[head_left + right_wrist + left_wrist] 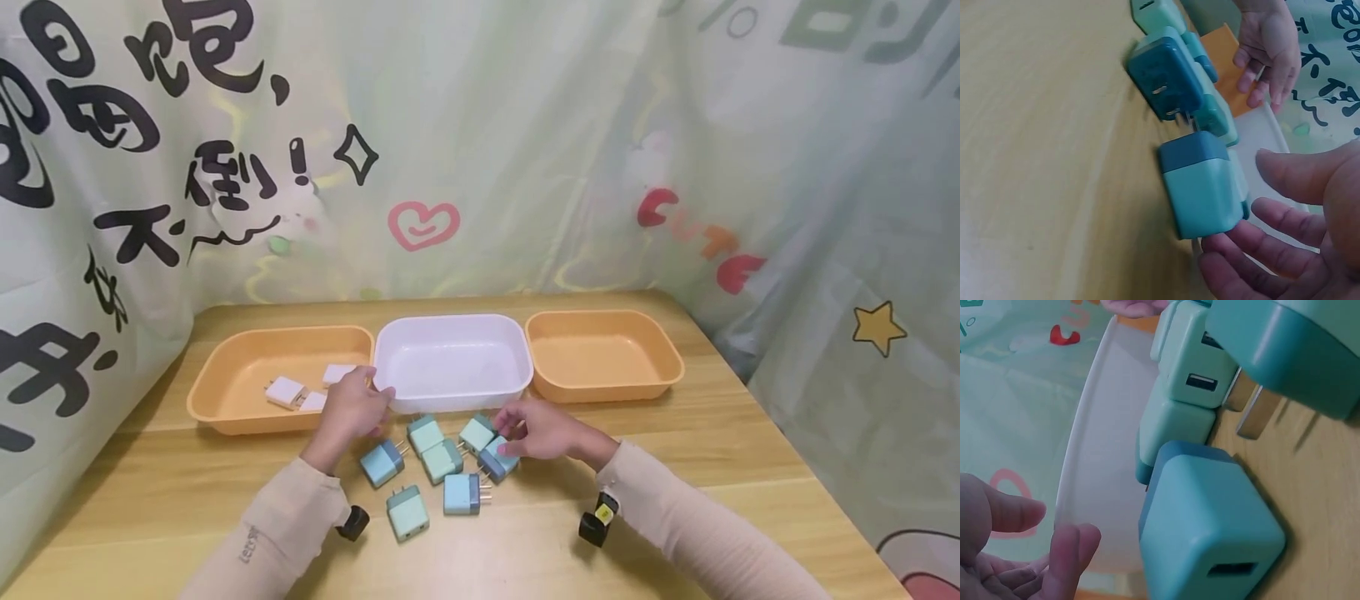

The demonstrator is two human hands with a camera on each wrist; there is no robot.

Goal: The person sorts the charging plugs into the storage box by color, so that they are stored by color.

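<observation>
My left hand (354, 406) hovers where the left orange tray meets the white tray (453, 403), its thumb and fingers apart and holding nothing. Beside the group of chargers is my right hand (542, 429); its fingers reach the rightmost blue charger (1200, 190), while the thumb stays away from it. Whether the fingertips touch that charger, I cannot tell. Several blue and green plug chargers lie loose on the table, among them a blue one (381, 463) below my left hand and a green one (407, 512) nearest me.
White chargers (285, 392) lie in the left orange tray (225, 421), partly hidden by my left hand. A second orange tray (603, 393) stands right of the white one. A printed curtain (510, 167) hangs behind the wooden table (712, 467).
</observation>
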